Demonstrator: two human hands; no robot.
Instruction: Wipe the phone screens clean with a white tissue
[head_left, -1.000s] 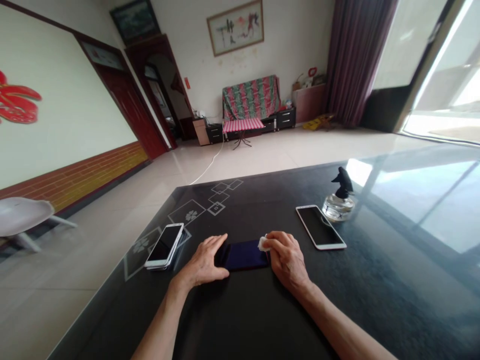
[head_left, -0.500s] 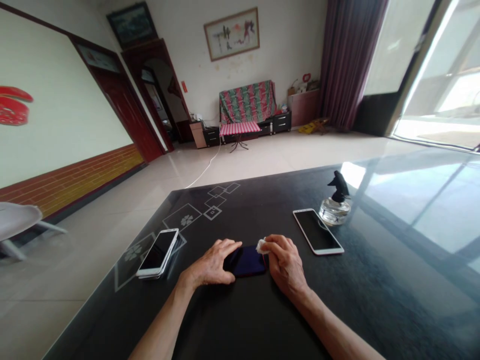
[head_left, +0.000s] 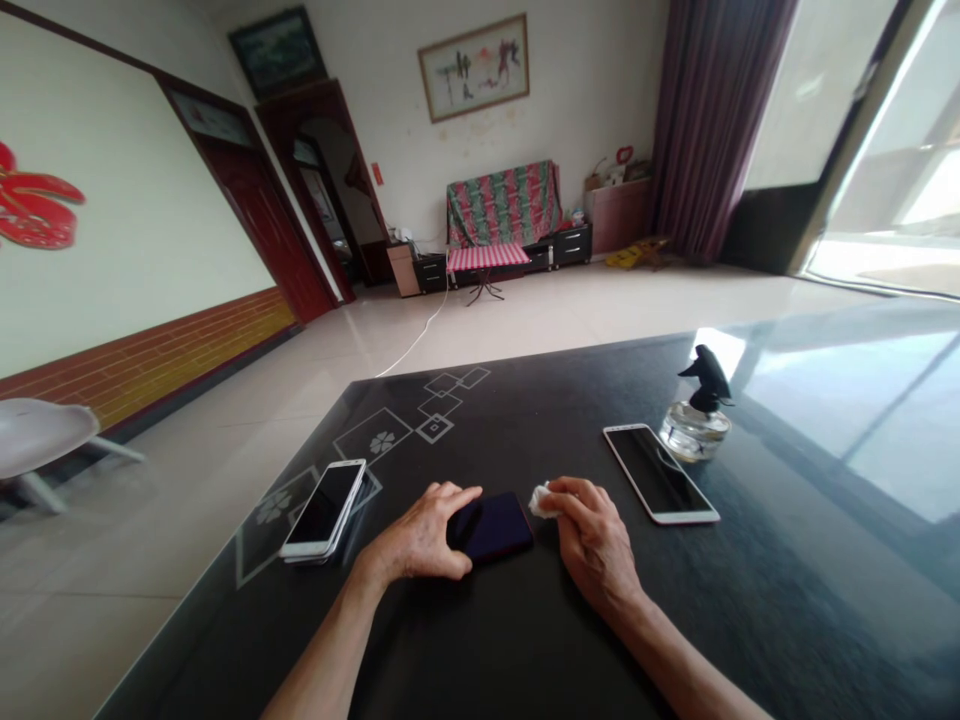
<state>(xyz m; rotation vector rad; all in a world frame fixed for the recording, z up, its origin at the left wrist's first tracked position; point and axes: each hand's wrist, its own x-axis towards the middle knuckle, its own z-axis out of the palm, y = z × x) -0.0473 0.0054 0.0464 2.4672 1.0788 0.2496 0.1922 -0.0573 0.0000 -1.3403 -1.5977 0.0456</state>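
Note:
A dark smartphone [head_left: 493, 527] with a reddish edge lies flat on the black table in front of me. My left hand [head_left: 424, 532] grips its left end, thumb on the near edge and fingers along the far edge. Just right of the phone, my right hand [head_left: 596, 530] pinches a crumpled white tissue [head_left: 541, 499] between thumb and fingers, apart from the phone. Beyond that hand lies a white-framed smartphone [head_left: 661, 474], screen up. A clear spray bottle [head_left: 696, 430] with a black trigger head stands behind it. To the left, white smartphones [head_left: 324, 512] lie stacked.
The glossy black table [head_left: 465, 640] has a pale diamond and flower pattern along its left side. A white chair [head_left: 45, 437] stands on the floor at left. Farther off are a small striped table [head_left: 489, 257] and a cabinet under a patterned cloth [head_left: 504, 203].
My right hand has moved right with the tissue, off the phone's right end. My left hand stays on the phone, which now sits slightly tilted. The whole view has shifted a little.

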